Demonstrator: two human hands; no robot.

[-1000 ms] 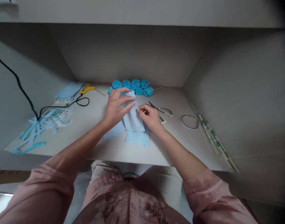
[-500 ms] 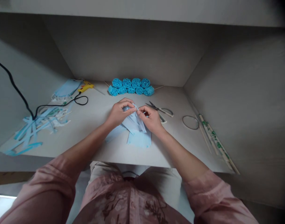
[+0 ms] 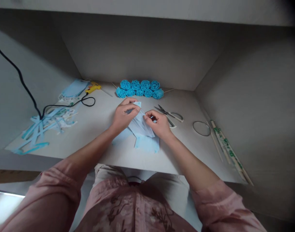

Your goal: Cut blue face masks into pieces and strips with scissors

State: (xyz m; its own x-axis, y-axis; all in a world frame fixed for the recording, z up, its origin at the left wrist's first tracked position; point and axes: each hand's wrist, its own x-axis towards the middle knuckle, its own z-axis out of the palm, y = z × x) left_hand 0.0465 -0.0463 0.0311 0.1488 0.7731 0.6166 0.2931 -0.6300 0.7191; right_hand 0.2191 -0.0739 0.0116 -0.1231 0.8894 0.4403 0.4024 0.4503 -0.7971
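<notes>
A pale blue face mask sheet (image 3: 144, 125) hangs between my two hands, tilted over the table. My left hand (image 3: 125, 115) pinches its upper left edge, thumb in front. At its upper right edge my right hand (image 3: 158, 123) is closed, thumb and forefinger gripping the fabric. Under it on the table lie another light blue mask sheet (image 3: 147, 144) and a paler blue piece (image 3: 122, 136), both partly covered. Scissors (image 3: 170, 113) with pale handles lie behind my right hand, one handle partly hidden by it.
Blue rolled fabric roses (image 3: 140, 88) stand in two rows at the back. A yellow glue gun (image 3: 93, 87) with a black cord (image 3: 19, 72), stacked masks (image 3: 75, 88) and cut strips (image 3: 38, 129) are left. A wire ring (image 3: 201, 128) and wrapped sticks (image 3: 231, 149) lie right.
The mask sheet has been spread from its gathered top, so a blue corner now shows above my left fingers. My hands are slightly farther apart. The whole view has shifted a little.
</notes>
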